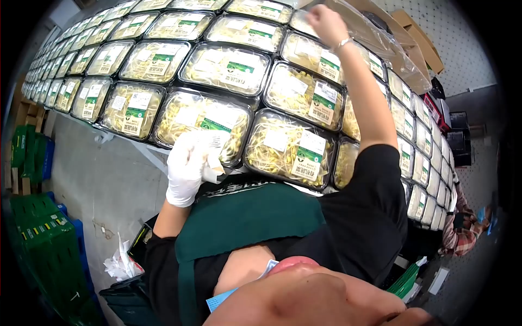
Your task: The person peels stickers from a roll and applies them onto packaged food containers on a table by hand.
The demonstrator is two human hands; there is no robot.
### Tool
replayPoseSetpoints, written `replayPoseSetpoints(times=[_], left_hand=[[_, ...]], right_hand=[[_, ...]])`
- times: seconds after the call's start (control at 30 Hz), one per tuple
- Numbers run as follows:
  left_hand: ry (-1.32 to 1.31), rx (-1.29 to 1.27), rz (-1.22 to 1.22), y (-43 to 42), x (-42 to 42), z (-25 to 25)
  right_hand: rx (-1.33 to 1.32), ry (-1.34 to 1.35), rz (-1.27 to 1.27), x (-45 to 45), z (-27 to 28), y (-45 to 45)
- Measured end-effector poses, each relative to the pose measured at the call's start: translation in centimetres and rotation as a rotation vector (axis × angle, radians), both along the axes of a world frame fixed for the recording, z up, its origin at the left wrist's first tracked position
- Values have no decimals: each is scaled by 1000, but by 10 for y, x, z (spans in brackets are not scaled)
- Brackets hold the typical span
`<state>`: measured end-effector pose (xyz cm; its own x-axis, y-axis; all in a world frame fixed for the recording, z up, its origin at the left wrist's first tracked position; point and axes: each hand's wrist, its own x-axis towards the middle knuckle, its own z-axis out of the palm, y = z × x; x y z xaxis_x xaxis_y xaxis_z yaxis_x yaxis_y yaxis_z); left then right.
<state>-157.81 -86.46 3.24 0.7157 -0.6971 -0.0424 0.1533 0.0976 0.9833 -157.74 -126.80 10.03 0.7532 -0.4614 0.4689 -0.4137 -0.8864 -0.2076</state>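
Note:
My left hand (186, 165) wears a white glove and is closed on a strip of printed labels (213, 151). It is over the near edge of a tray of bean sprouts (187, 117), whose clear lid bears a green and white label. My bare right hand (328, 26) reaches far forward over a tray in a back row (304, 23). Its fingers are smeared by motion, so their grip cannot be made out. Between my arms sits another sprout tray (291, 149) with a green label and a white sticker on its lid.
Rows of similar sprout trays (155, 61) spread across the table. Clear plastic sheeting (389, 46) and cardboard (416, 41) lie beyond them at the right. Green crates (46, 228) are stacked on the left floor. Another person in a plaid sleeve (462, 236) is at far right.

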Motion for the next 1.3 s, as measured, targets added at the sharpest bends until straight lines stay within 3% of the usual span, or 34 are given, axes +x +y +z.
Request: replayPoseSetpoints(times=[0.03,0.1,0.2,0.27,0.37,0.43,0.5,0.57,0.67,0.7,0.77,0.83,0.93,1.03,1.1,1.13,1.23,1.3], left_hand=[[-1,-90,78,2,0,-5],[-10,-100,139,4,-5,12],[212,-216,149,16,-6,11],[189,-186,198,19,-7,20],[181,-148,215,30,-5,28],[156,-154,401,37,-3,17],[270,-184,384,56,6,-12],[332,-249,369,62,9,-12],[390,-336,297,69,15,-16],[396,-340,267,73,16,-16],[411,-403,253,87,13,-15],[382,-336,257,107,12,-12],[244,-264,199,149,20,-25],[50,-151,265,188,17,-18],[30,-185,220,214,21,-19],[-34,-178,190,225,24,-20],[-69,-185,192,253,26,-24],[-174,-88,37,275,30,-25]], right_hand=[[18,97,-127,12,-19,-59],[6,259,-269,30,-37,-93],[-164,463,-272,50,-65,-109],[-54,567,-369,51,-55,-95],[64,563,-511,33,-48,-95],[73,460,-509,44,-88,-171],[26,296,-350,47,-53,-119],[92,-2,138,46,-13,-3],[218,20,876,1,21,183],[-115,30,1070,-12,20,232],[-155,19,1256,-35,16,314],[-407,15,1101,-36,-4,363],[-483,129,1099,-23,-15,396],[237,53,1124,-14,-22,427],[1043,294,810,-18,-26,445],[1194,265,780,-19,-32,454],[1292,102,823,-21,-49,478],[1354,75,819,-24,-51,494]])
